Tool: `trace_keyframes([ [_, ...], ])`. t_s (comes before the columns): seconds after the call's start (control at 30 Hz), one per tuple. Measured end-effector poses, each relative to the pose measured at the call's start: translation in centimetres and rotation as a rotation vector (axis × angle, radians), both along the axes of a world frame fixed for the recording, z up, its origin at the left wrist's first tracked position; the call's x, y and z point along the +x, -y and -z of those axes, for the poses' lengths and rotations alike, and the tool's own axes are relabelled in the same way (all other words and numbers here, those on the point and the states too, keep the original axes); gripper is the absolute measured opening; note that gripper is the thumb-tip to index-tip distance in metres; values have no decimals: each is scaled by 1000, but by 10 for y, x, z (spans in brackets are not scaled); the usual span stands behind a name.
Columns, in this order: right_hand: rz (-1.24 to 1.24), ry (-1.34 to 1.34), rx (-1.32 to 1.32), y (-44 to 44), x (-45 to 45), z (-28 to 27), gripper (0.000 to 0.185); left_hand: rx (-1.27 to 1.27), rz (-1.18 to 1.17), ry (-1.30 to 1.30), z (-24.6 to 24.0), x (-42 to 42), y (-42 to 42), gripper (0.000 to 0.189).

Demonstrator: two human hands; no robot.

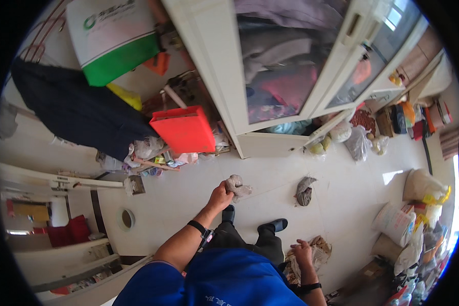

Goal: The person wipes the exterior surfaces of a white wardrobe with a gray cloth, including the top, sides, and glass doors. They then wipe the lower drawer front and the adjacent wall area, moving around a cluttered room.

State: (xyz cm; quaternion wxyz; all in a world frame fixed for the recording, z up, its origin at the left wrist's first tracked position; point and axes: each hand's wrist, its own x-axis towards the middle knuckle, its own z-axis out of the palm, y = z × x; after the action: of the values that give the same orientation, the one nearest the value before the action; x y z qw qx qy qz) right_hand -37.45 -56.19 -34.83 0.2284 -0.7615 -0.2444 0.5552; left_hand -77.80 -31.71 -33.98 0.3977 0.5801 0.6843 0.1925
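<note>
My left hand [219,197] is closed on a crumpled greyish-brown cloth [235,185] and holds it out over the tiled floor, in front of my slippered feet. My right hand [303,252] hangs at my right side with its fingers apart and nothing seen in it. Below or behind that hand lies a crumpled tan bag or cloth [322,248]; I cannot tell if they touch. A dark grey bundled cloth [304,191] lies on the floor ahead and to the right.
Ahead stands a white wardrobe [266,147] with glass doors. A red bag [183,130] is on a cluttered rack at the left, above a round bowl or bucket [126,220] on the floor. Plastic bags [357,143], a white bucket [394,223] and boxes line the right.
</note>
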Motion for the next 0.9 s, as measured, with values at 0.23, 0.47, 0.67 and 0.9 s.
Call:
trace_keyframes([
  [0.23,-375,142,-38,7,-125,2,48,-20,-168,66,-13,-123,8,43],
  [0.47,-503,256,-14,-19,-166,-33,50,415,-375,93,-103,-193,-83,48],
  [0.67,-540,376,-4,-43,-141,-24,46,880,-323,-235,-209,-229,-201,41],
  [0.9,-433,402,-104,-61,-103,-11,45,673,-117,-643,-186,-241,-319,55],
])
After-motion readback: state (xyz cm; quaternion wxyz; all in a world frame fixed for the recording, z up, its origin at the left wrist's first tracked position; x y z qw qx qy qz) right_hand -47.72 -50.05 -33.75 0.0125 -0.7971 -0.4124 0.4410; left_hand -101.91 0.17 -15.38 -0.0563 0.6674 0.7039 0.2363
